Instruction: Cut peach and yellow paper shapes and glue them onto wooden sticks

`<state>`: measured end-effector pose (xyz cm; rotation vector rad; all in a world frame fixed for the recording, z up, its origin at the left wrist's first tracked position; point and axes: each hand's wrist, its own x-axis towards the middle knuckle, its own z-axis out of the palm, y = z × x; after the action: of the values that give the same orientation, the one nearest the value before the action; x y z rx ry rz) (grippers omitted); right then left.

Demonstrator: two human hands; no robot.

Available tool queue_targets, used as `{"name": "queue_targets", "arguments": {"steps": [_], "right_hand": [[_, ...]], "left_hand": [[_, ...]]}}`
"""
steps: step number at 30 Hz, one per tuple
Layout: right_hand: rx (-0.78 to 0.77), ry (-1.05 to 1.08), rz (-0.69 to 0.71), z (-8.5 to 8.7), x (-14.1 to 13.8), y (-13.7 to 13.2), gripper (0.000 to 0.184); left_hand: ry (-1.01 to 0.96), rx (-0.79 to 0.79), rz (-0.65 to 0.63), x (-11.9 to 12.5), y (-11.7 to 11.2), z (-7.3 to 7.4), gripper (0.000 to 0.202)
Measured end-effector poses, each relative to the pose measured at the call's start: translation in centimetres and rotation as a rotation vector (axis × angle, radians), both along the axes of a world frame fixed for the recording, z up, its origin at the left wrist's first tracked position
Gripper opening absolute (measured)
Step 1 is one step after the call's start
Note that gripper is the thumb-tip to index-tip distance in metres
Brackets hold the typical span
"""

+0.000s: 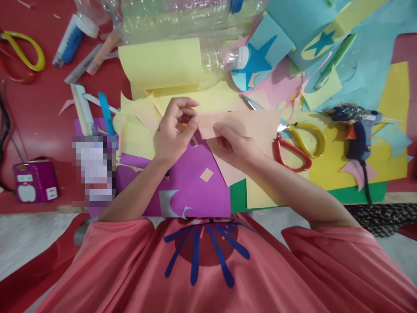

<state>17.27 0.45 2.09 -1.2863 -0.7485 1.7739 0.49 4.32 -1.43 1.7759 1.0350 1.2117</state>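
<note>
A peach paper strip [260, 124] is held up in front of me, stretching to the right over the scissors. My right hand [236, 143] pinches its lower edge, thumb on top and fingers underneath. At the strip's left end, my left hand [176, 128] has its thumb and a fingertip closed on the corner, while its index finger stays raised and curved. Under the strip's right end lie scissors [295, 148] with one red and one yellow handle loop, blades partly hidden. Purple paper [195, 195] and another peach piece [233, 169] lie beneath my hands.
A yellow-wrapped plastic bottle [163, 63] lies behind my hands. To the right rests a glue gun [360, 134] with its cord hanging down. At left are a phone-like blurred object [94, 169], a purple box [35, 182] and more scissors [24, 54]. Paper scraps cover much of the table.
</note>
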Motion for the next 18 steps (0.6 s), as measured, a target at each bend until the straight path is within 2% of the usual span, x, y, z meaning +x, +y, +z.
{"name": "queue_targets", "arguments": {"steps": [6, 9, 15, 18], "right_hand": [[0.048, 0.072, -0.043, -1.0, 0.1, -0.1, 0.039], [0.026, 0.009, -0.049, -1.5, 0.3, -0.2, 0.038], [-0.012, -0.080, -0.134, -1.2, 0.5, -0.2, 0.037], [-0.012, -0.107, -0.124, -1.1, 0.4, -0.2, 0.037]], "left_hand": [[-0.023, 0.027, -0.026, 0.0, 0.2, -0.1, 0.024], [-0.009, -0.022, -0.056, 0.1, 0.2, -0.2, 0.030], [-0.029, -0.059, -0.103, 0.1, 0.1, 0.0, 0.031], [-0.022, -0.056, -0.093, 0.2, 0.0, 0.1, 0.030]]}}
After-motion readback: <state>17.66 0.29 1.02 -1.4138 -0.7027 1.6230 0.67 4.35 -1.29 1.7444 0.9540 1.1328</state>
